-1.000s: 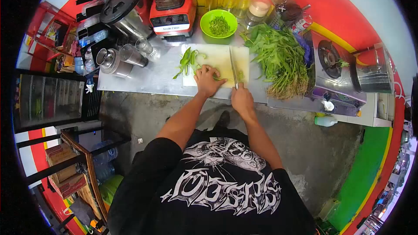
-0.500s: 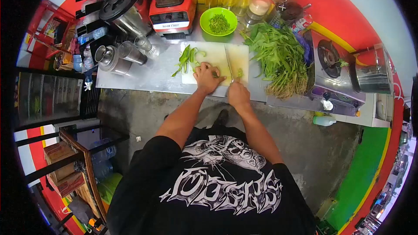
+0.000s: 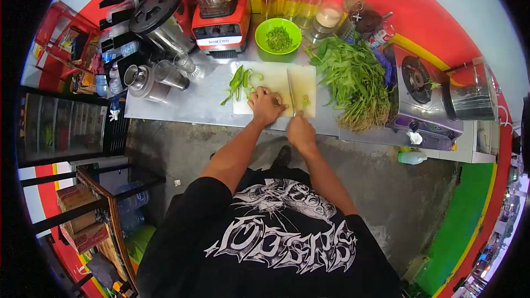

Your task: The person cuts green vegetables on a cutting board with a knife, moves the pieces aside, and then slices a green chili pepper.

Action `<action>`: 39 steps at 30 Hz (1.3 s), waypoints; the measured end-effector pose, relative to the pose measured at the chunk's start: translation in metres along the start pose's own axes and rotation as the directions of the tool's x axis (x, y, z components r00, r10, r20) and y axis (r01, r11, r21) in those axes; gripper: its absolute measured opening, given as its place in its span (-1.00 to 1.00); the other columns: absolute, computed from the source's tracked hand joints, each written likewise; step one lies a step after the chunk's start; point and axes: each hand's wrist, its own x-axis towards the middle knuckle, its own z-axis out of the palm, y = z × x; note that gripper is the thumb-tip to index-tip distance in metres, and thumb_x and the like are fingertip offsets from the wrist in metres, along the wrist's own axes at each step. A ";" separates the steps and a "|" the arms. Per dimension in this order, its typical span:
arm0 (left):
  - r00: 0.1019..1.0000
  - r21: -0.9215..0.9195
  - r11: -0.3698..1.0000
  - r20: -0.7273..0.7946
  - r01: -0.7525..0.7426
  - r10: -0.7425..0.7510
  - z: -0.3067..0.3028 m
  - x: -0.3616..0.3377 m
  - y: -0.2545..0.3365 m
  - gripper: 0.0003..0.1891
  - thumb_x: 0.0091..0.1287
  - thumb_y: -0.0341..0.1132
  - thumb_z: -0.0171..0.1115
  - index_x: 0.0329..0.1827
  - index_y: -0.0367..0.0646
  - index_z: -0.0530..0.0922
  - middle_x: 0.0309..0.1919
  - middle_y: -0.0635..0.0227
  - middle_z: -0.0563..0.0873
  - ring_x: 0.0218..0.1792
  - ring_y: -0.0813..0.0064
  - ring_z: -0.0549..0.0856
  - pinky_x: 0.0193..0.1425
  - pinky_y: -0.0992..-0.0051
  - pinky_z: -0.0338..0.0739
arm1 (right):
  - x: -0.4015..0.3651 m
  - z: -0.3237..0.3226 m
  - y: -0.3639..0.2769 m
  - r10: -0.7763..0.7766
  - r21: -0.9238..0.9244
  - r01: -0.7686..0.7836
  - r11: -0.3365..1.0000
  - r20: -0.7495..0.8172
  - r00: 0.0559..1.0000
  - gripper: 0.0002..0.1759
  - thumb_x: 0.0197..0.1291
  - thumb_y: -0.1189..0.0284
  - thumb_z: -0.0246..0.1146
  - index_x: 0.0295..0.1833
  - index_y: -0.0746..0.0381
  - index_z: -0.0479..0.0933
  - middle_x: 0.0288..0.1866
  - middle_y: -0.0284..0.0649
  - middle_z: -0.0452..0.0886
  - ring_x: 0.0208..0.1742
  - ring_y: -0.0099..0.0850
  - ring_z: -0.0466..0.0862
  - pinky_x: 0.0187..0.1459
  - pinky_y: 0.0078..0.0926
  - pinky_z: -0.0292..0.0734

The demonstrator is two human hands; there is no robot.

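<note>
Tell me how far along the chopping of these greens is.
Done: the lime-green plastic bowl holds chopped greens, and a few cut bits lie on the pale cutting board. In hand: the left hand presses on the board by the steel knife held in the right hand. Remaining: loose green stalks and the big leafy bunch.
</note>
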 end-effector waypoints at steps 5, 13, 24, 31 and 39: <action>1.000 0.006 1.000 -0.012 0.005 -0.005 0.002 -0.001 0.001 -0.74 0.05 0.06 0.62 -0.36 0.28 0.71 0.14 0.36 0.36 0.25 0.09 0.27 0.33 0.01 0.11 | 0.006 -0.001 0.003 -0.040 -0.007 0.040 0.999 0.007 0.999 -0.63 0.41 0.41 0.01 0.18 0.44 0.45 -0.04 0.26 0.73 0.02 0.18 0.75 0.09 0.09 0.61; 1.000 0.014 1.000 -0.001 0.017 -0.017 -0.001 -0.002 0.005 -0.82 0.03 -0.02 0.63 -0.35 0.34 0.78 0.17 0.40 0.40 0.27 0.07 0.30 0.36 -0.04 0.13 | -0.002 0.005 -0.004 0.034 0.065 -0.033 0.997 -0.009 0.999 -0.63 0.43 0.39 0.01 0.16 0.46 0.45 -0.06 0.31 0.72 0.02 0.19 0.75 0.10 0.12 0.61; 0.990 -0.011 1.000 -0.140 0.029 -0.030 0.011 -0.018 0.008 -0.78 0.06 -0.04 0.62 -0.29 0.16 0.83 0.20 0.31 0.45 0.29 0.07 0.31 0.33 -0.03 0.11 | 0.009 0.010 0.004 -0.022 -0.014 0.023 1.000 0.024 0.999 -0.63 0.37 0.46 0.10 0.18 0.47 0.41 -0.05 0.25 0.74 0.01 0.17 0.77 0.06 0.10 0.65; 0.998 0.026 0.999 -0.055 0.042 -0.041 0.009 -0.015 0.003 -0.79 0.11 -0.04 0.59 -0.23 0.21 0.83 0.23 0.31 0.44 0.31 0.05 0.31 0.36 -0.04 0.11 | 0.001 0.010 0.000 -0.013 0.052 0.012 0.999 0.024 1.000 -0.63 0.30 0.49 0.16 0.16 0.46 0.42 -0.07 0.26 0.75 0.02 0.15 0.78 0.06 0.08 0.66; 0.998 0.041 0.999 -0.060 -0.010 0.013 0.006 -0.017 -0.002 -0.90 0.19 -0.14 0.45 -0.24 0.26 0.82 0.18 0.35 0.44 0.28 0.09 0.32 0.36 0.01 0.12 | 0.001 -0.015 -0.005 -0.031 0.104 0.021 0.994 0.101 0.994 -0.64 0.40 0.39 0.08 0.13 0.46 0.45 -0.01 0.29 0.71 0.08 0.23 0.71 0.16 0.13 0.57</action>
